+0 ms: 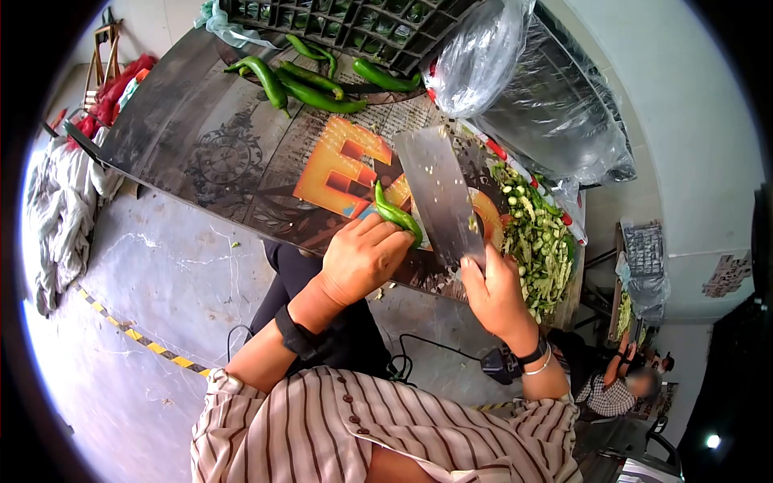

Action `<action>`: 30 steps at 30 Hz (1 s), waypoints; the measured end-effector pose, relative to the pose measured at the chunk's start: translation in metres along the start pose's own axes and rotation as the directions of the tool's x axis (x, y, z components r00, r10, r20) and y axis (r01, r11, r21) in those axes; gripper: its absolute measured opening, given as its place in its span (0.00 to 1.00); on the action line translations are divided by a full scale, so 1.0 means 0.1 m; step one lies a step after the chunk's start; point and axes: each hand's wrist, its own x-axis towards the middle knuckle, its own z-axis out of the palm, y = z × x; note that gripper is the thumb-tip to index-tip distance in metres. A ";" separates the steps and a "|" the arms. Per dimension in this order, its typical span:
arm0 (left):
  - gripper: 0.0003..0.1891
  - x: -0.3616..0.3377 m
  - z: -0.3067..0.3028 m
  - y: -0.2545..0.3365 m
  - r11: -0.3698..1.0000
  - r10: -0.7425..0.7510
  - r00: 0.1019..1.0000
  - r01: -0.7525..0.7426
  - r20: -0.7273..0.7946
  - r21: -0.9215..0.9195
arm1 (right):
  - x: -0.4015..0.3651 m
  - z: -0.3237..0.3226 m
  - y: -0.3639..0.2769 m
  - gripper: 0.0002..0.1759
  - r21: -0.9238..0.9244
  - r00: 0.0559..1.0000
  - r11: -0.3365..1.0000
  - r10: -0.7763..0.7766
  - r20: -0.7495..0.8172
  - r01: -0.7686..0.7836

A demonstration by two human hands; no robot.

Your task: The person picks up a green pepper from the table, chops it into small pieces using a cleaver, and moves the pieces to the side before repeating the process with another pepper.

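Observation:
My left hand (pixel 367 253) is closed over a green chili pepper (pixel 394 212), pressing it near the front edge of the printed table (pixel 266 161). The pepper's curved tip points away from me. In my right hand (pixel 497 291) is a cleaver (pixel 439 189), gripped at the handle, its wide blade just right of the pepper and dotted with small pale bits. A heap of chopped peppers (pixel 535 258) lies to the right of the blade. Several whole green peppers (pixel 310 84) rest at the far side of the table.
A black plastic crate (pixel 346 28) stands at the table's back edge. Clear plastic bags (pixel 483 64) bulge at the back right, over a dark container. White cloth (pixel 68 209) hangs at far left. Another person (pixel 616 390) sits at lower right. A cable (pixel 431 342) runs below the table.

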 end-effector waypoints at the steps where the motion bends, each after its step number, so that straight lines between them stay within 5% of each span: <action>1: 0.10 0.00 0.00 0.00 1.000 -0.001 1.000 0.001 0.001 -0.001 | -0.07 0.01 0.03 0.08 -0.067 0.999 0.997 -0.047 -0.017 0.046; 30: 0.06 0.00 0.00 0.01 0.999 0.011 1.000 -0.011 0.015 0.038 | -0.76 -0.20 -0.06 0.09 -0.442 0.990 0.897 0.063 0.125 -0.001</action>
